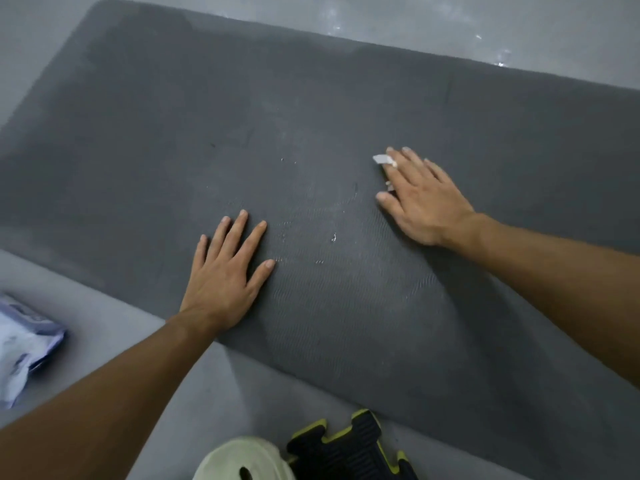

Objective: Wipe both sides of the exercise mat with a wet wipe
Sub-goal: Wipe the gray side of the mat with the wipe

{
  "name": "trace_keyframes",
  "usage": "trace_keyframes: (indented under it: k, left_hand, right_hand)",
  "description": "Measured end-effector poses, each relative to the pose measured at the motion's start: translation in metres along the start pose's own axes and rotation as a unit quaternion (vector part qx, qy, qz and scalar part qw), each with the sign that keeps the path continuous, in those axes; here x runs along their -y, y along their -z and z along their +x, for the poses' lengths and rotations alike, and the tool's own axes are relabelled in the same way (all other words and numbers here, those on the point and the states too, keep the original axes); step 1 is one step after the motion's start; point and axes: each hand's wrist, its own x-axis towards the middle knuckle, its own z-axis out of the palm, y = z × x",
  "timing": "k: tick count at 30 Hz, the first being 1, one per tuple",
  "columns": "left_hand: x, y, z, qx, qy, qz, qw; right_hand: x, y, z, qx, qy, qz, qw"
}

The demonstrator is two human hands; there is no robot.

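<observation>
Evidently deals with a soft, light thing: the dark grey ribbed foam exercise mat (311,116), spread flat on the pale grey smooth floor (104,323) and filling the middle of the view. Looks flexible and a little grippy from the fine ribs, so probably bends and drags rather than slides. Seems not fragile.

Presses the small white wet wipe (382,160) down onto the mat with the right hand (422,199), at about 2 o'clock from centre. Keeps the fingers straight and spread, curled round nothing, with only a corner of the wipe showing by the fingertips. Rests the left hand (225,271) flat on the mat at about 7 o'clock, near the closer long edge, fingers wide and holding nothing; likely steadies the mat so.

Runs with its long axis from about 10 o'clock to about 4 o'clock. Shows one rounded corner of a short end at the upper left and leaves the view at the right. For turning over, best taken at the closer long edge or at that short end, with both hands, and folded across slowly.

Has a blue-and-white soft plastic pack (24,341) beside it on the floor at 8 o'clock.
</observation>
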Motion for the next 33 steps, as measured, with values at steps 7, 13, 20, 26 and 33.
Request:
trace_keyframes:
  k: [7, 13, 20, 26, 33]
  left_hand:
    - [0.01, 0.002, -0.009, 0.001, 0.026, -0.043, 0.999]
    - [0.011, 0.004, -0.008, -0.001, 0.022, -0.05, 0.999]
    - [0.01, 0.006, -0.008, 0.01, 0.027, -0.076, 0.997]
    - [0.015, 0.009, -0.012, 0.011, 0.019, -0.091, 0.996]
    - [0.023, 0.005, -0.029, -0.006, 0.028, -0.085, 0.996]
  right_hand:
    - [0.065, -0.006, -0.012, 0.055, 0.132, 0.046, 0.989]
    - [0.118, -0.029, -0.076, 0.104, 0.374, -0.01, 0.921]
    - [0.087, -0.012, -0.011, 0.056, 0.273, -0.051, 0.959]
    - [0.068, -0.003, 0.046, 0.017, 0.06, 0.014, 0.998]
    - [0.15, -0.031, -0.03, 0.057, 0.288, 0.007, 0.956]
